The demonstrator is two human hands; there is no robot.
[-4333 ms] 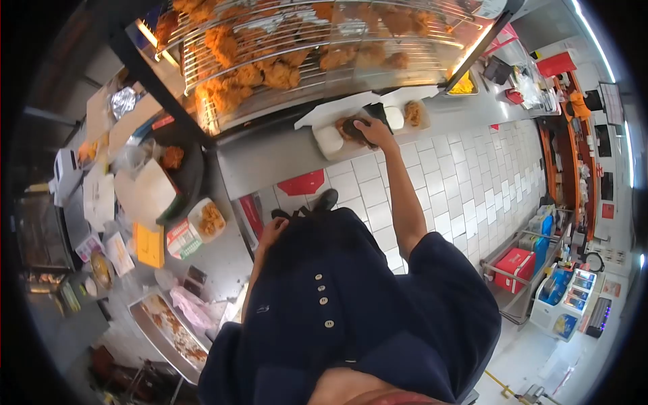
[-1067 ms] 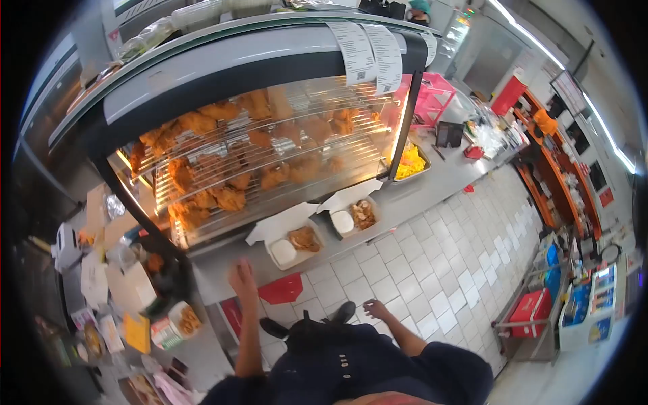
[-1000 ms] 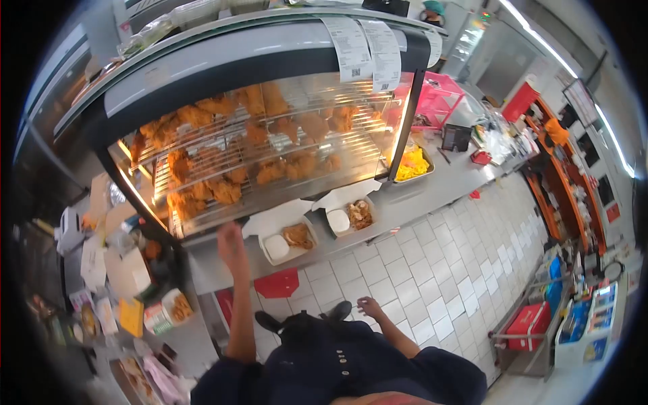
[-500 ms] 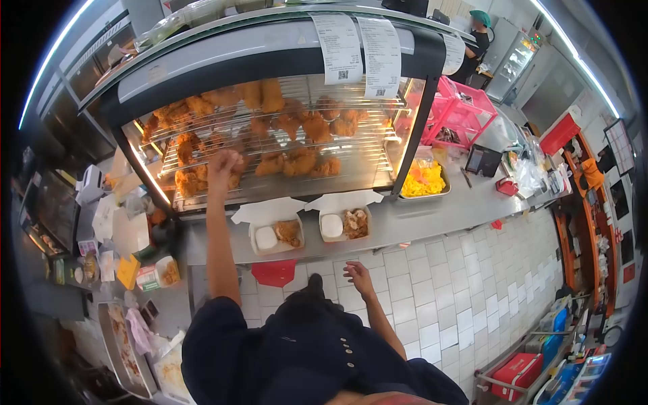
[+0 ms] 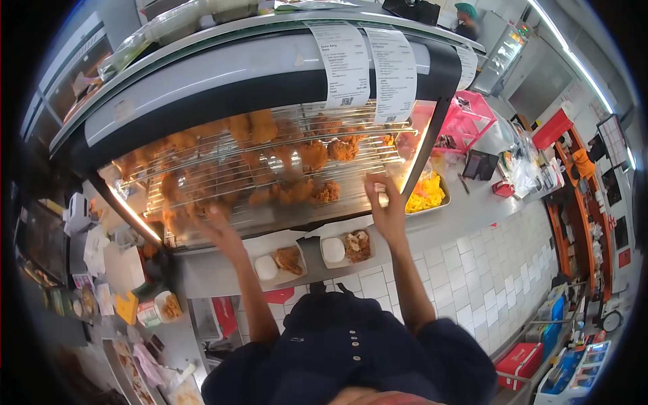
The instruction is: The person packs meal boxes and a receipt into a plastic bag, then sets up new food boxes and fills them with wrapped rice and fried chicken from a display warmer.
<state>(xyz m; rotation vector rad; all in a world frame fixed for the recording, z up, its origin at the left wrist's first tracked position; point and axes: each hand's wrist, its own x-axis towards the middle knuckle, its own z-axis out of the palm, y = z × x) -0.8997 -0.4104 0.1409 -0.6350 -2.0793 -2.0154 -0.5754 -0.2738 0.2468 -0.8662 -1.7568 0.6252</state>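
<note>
My left hand [image 5: 223, 231] is in front of the lower left part of a lit display cabinet [image 5: 270, 84], its fingers smeared by motion. Close to the cabinet's lower right front, my right hand [image 5: 387, 206] is raised with fingers curved and apart, and nothing shows between them. I cannot tell whether either hand touches the glass. Behind them, pieces of fried chicken [image 5: 314, 155] lie on wire racks [image 5: 233, 162]. Below stand two open paper boxes: the left box [image 5: 297, 273] and the right box [image 5: 335, 264], each with white rice [image 5: 333, 250] and chicken [image 5: 287, 259].
Paper receipts [image 5: 393, 74] hang over the cabinet's top edge. Right of it are a metal tray of yellow food [image 5: 426, 194], a pink basket [image 5: 466, 121] and a dark screen [image 5: 481, 164]. Boxes and trays crowd the left counter [image 5: 179, 344]. A person [image 5: 466, 25] stands at the back.
My left hand has come down and out from the racks. My right hand has risen from below the counter edge to the cabinet's front right. The view has shifted slightly closer to the cabinet.
</note>
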